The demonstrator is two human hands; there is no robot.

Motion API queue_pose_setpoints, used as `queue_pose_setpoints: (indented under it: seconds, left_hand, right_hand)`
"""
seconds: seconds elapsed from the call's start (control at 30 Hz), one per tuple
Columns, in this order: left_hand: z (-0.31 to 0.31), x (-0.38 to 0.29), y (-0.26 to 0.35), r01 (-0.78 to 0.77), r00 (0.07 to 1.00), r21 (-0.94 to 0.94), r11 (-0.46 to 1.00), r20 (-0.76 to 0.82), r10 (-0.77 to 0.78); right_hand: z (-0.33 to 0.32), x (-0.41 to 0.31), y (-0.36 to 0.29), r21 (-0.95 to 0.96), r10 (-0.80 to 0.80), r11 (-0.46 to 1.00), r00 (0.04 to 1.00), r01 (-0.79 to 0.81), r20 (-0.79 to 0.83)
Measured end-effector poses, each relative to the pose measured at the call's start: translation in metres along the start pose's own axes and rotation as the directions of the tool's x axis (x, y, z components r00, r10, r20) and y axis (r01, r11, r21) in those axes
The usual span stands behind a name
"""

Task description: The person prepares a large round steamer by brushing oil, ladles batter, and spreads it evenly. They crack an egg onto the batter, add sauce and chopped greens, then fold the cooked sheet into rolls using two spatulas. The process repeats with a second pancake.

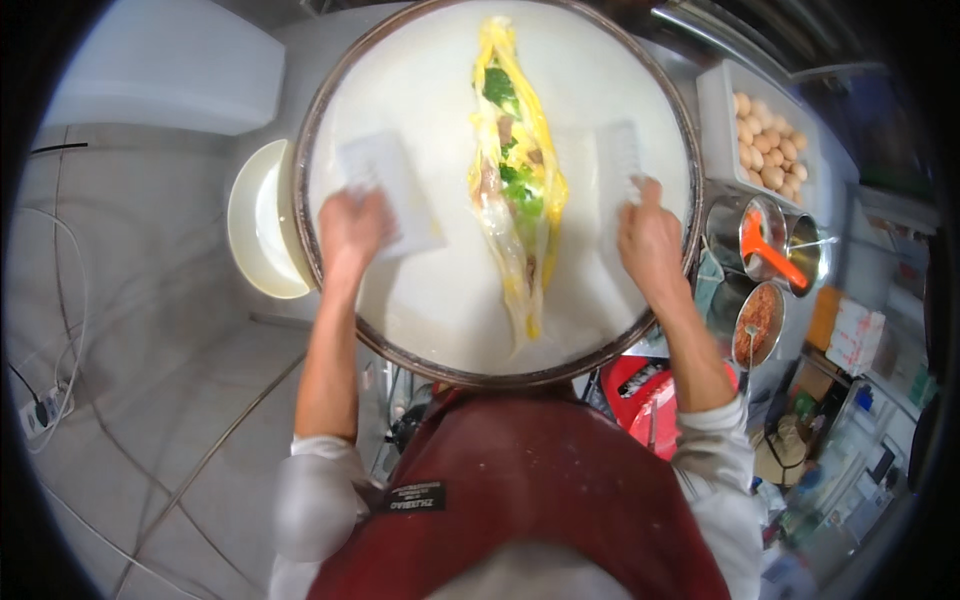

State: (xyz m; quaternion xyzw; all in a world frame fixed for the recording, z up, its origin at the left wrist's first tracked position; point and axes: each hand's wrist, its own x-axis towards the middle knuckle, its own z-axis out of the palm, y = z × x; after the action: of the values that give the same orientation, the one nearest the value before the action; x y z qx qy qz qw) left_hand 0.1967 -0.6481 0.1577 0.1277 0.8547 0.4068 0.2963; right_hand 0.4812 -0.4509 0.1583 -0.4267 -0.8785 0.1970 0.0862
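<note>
On the round white steamer surface point(427, 315) with a dark rim lies a long folded rice noodle roll point(525, 195), showing yellow egg, green leaves and bits of meat. To its left, my left hand point(358, 225) is closed on a flat, pale scraper point(394, 195), blurred and tilted over the surface. Right of the roll, my right hand point(651, 232) grips a second pale scraper point(615, 180), also blurred and partly hidden by the fingers. Neither hand touches the roll.
A cream bowl point(259, 217) sits under the rim at left. At right stand a white bin point(716, 127) of eggs, metal pots, an orange-handled utensil point(772, 259) and a pot of reddish filling point(754, 322) with a spoon. A red object point(637, 397) lies below the rim.
</note>
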Motion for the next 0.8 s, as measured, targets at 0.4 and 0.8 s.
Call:
queue_pose_setpoints:
  seconds: [0.4, 0.8]
  left_hand:
    - [0.083, -0.015, 0.007, 0.038, 0.989, -0.382, 0.923, 0.146, 0.019]
    - [0.009, -0.042, -0.016, 0.078, 0.996, -0.215, 0.973, 0.063, -0.066]
  right_hand:
    - [0.058, 0.044, -0.022, 0.309, -0.059, 0.948, 0.996, 0.077, -0.067]
    - [-0.007, -0.006, 0.015, 0.175, -0.036, 0.984, 0.999, 0.034, 0.009]
